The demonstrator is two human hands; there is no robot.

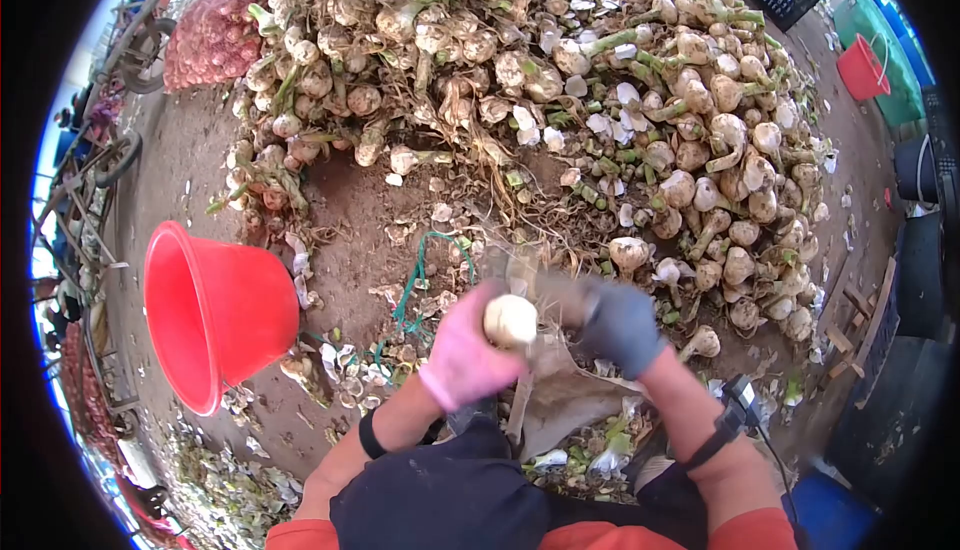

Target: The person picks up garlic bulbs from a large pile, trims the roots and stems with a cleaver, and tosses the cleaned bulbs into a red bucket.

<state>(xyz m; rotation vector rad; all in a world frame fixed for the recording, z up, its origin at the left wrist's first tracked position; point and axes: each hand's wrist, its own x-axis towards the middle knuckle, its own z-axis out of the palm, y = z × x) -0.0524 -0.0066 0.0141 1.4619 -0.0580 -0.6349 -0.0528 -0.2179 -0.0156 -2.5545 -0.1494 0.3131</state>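
Fingers of the pink-gloved left hand grip a bulb steady while the grey-gloved right hand, closed around something blurred, works at it beside the heap.

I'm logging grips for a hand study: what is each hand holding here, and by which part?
The left hand cups a pale bulb around its round body. The right hand grips a blurred tool at its near end; its kind is unclear.

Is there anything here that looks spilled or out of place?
Yes. The red bucket lies tipped on its side on the dirt, left of the hands. Loose white peels are scattered over the ground beside it. A green cord lies tangled among them.
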